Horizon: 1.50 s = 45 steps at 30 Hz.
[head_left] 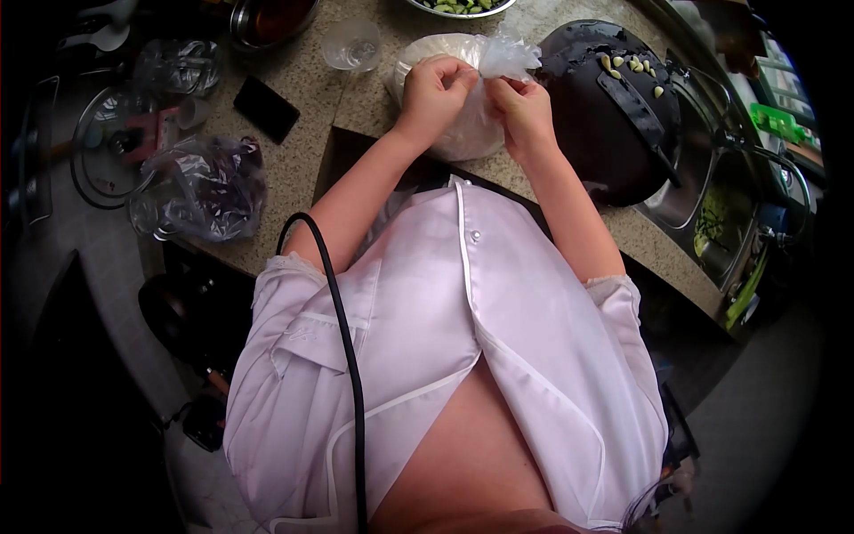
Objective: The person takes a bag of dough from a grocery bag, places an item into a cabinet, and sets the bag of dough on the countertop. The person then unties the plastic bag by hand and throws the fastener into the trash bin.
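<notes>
A clear plastic bag [467, 133] filled with something pale and whitish sits on the counter in front of me. My left hand [434, 96] pinches the neck of the bag from the left. On the other side, my right hand [522, 109] is closed on the same gathered neck, its fingertips close to those of the left. The bag's crumpled top [509, 55] sticks up beyond my fingers. What exactly fills the bag cannot be made out.
Right of the bag lies a black board [614, 116] with several peeled garlic cloves [633, 64], beside a sink [703, 191]. A clear cup [351, 46], a bowl of chopped green vegetables [461, 7], a pot [271, 20], a phone [266, 109] and a plastic bag with dark contents [209, 187] stand around.
</notes>
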Available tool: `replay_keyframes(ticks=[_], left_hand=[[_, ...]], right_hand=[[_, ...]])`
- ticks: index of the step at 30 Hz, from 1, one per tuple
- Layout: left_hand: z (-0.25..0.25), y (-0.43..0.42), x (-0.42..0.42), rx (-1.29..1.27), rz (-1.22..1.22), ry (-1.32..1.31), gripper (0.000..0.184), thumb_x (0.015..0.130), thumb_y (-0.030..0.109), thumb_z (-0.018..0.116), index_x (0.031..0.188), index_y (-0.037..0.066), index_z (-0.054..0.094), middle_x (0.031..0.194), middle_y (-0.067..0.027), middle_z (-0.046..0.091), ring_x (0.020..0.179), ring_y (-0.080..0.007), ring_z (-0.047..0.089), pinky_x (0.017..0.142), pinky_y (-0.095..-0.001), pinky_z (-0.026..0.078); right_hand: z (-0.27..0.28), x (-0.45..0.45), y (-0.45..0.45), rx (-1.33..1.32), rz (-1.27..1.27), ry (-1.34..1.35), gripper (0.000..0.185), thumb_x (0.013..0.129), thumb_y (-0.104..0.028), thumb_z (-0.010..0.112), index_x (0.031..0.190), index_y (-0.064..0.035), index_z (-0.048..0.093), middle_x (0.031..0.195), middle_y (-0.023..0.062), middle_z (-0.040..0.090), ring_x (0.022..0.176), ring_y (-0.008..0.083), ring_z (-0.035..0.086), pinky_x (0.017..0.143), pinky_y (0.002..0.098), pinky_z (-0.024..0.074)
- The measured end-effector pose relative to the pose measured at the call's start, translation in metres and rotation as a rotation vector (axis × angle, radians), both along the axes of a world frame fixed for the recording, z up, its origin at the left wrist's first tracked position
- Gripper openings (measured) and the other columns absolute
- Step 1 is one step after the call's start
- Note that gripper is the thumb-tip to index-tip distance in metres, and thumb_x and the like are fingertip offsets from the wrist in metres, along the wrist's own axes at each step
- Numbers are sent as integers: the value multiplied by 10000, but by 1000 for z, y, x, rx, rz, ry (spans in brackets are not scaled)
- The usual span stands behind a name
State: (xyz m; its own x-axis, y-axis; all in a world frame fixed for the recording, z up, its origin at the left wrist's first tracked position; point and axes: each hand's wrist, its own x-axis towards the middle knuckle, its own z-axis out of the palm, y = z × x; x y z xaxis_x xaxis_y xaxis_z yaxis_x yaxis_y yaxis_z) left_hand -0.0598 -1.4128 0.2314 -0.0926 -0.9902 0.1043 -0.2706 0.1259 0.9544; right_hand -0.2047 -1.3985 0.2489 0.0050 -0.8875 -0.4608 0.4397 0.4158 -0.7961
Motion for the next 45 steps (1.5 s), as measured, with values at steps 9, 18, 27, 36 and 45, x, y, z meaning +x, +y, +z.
replay_keyframes(ticks=[9, 18, 27, 36, 45], left_hand=[[31, -9, 5, 75, -65, -148, 132, 764, 105, 695, 808, -15, 663, 796, -54, 665, 743, -114, 599, 705, -258, 465], [33, -15, 10, -74, -84, -7, 127, 728, 123, 720, 726, 6, 671, 728, -84, 662, 678, -154, 620, 649, -283, 471], [41, -9, 14, 104, 32, 67, 85, 834, 64, 652, 846, -20, 661, 798, -17, 658, 724, -67, 590, 656, -209, 470], [42, -10, 34, 534, 60, 1004, 36, 838, -13, 578, 804, -3, 584, 945, -168, 646, 878, -220, 650, 816, -292, 555], [39, -9, 37, 583, -134, 994, 105, 829, 34, 597, 917, -21, 611, 826, -68, 612, 669, -97, 531, 564, -201, 411]], right_hand=[[-5, -5, 1, 28, 37, -41, 105, 784, -94, 694, 858, -46, 636, 670, -44, 542, 533, 39, 433, 470, 215, 314], [7, 2, 6, 18, -12, 60, 145, 779, -111, 702, 905, -58, 655, 709, -51, 579, 569, 29, 448, 493, 207, 326], [15, 1, 20, -83, -11, 222, 163, 798, -150, 696, 934, -65, 667, 750, -40, 618, 583, 28, 472, 497, 196, 325], [31, 5, 15, -4, -10, 167, 171, 791, -199, 710, 863, -89, 601, 657, -70, 507, 548, 27, 416, 478, 202, 308], [30, 1, 6, 74, 47, -25, 165, 871, -224, 635, 781, -134, 531, 606, -82, 382, 522, 40, 330, 484, 216, 259]])
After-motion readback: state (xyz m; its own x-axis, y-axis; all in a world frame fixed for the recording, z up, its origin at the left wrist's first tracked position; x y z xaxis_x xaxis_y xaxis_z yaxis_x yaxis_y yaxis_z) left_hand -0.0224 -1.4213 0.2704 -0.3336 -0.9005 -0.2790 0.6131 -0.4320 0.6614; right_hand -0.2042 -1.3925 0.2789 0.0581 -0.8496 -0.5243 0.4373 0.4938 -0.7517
